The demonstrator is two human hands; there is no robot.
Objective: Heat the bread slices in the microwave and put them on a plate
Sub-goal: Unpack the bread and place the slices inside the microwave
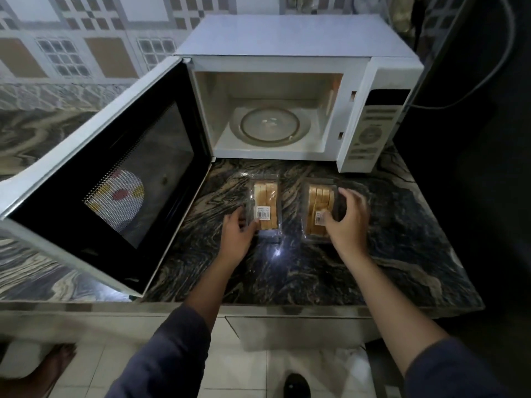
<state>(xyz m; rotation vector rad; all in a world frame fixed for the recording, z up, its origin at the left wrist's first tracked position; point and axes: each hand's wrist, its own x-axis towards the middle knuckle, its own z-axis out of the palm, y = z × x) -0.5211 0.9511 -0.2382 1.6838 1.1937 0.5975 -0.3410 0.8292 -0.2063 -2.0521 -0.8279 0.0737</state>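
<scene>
The white microwave (287, 44) stands at the back of a dark marbled countertop (402, 239), its door (86, 156) swung fully open to the left. The glass turntable (270, 124) sits bare in the cavity. The control panel (370, 133) is on the right of the front face. Two clear plastic packs of bread slices lie side by side on the countertop just in front of the microwave, close together but apart. The left bread pack (265, 196) carries a barcode label (263, 211) on top. The left hand (237, 231) is at its near left corner, fingers curled round the edge and thumb on top, gripping it. The right hand (347, 222) arches over the right bread pack (319, 196), with fingers on the far right side and thumb on the near left, clasping it. Both packs rest on the countertop. A round white item with red and yellow spots (120, 196), apparently a plate, shows through the door's mesh window. Whether it lies on the countertop behind the door cannot be told. A patterned tiled wall (86, 38) stands behind. Both forearms wear dark sleeves pushed up.
</scene>
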